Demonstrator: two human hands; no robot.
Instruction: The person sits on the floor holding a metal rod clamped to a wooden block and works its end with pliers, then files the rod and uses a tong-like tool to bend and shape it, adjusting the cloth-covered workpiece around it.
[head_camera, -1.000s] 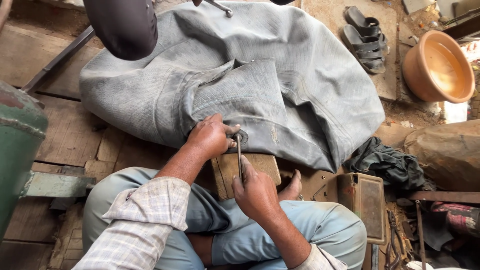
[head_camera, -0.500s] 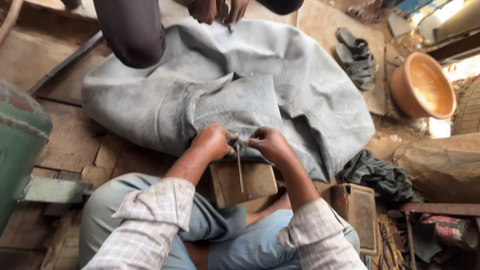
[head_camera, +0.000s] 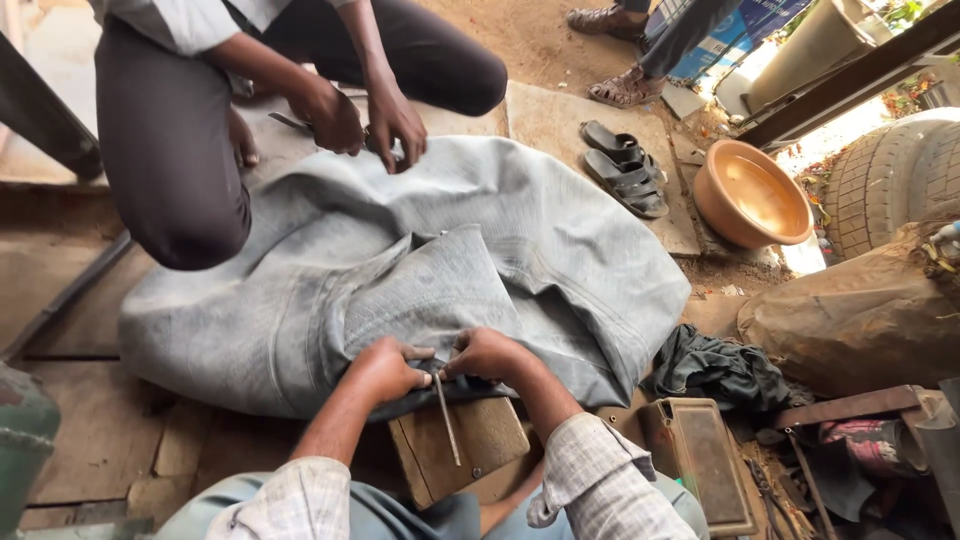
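Both hands, left (head_camera: 388, 368) and right (head_camera: 487, 355), pinch tube (head_camera: 420, 290) edge at rod (head_camera: 447, 420). Risk: rubber slips off block (head_camera: 470, 445) if grip loosens.

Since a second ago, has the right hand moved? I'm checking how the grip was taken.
Yes. The right hand went up from the wooden block to the grey rubber tube's edge, beside the left hand.

Blue printed carton (head_camera: 715, 45) (partly hidden) at top edge; nothing else.
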